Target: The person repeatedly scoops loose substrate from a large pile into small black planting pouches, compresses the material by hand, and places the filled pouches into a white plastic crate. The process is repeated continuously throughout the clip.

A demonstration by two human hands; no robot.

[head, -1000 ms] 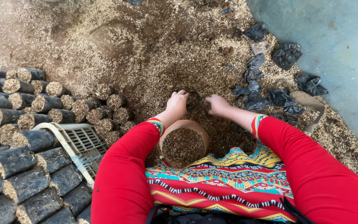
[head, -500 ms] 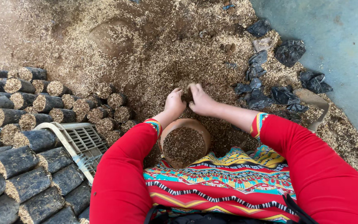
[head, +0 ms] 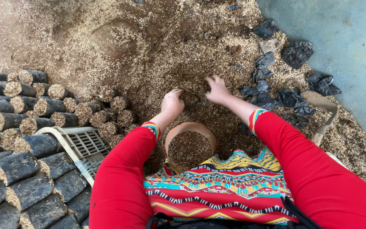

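Note:
A round brown pot [head: 171, 135] stands between my knees, filled nearly to its rim with a husk and soil mix [head: 190, 148]. Beyond it spreads a large heap of the same mix [head: 166, 51]. My left hand [head: 172, 103] rests on the heap just past the pot, its fingers curled around a dark clump of mix. My right hand [head: 217, 89] lies a little farther out and to the right, with its fingers spread on the heap. Red sleeves cover both arms, and a bright patterned cloth [head: 221, 186] lies over my lap.
Several filled black bags [head: 26, 127] lie stacked in rows on the left, open ends showing the mix. A white plastic crate [head: 79, 144] sits beside my left arm. Crumpled empty black bags [head: 291, 55] lie at the right near a blue-grey floor [head: 352, 51]. A wooden piece [head: 325, 114] lies there too.
Half a second ago both hands were together just above the pot. They have since parted and reached farther out onto the heap.

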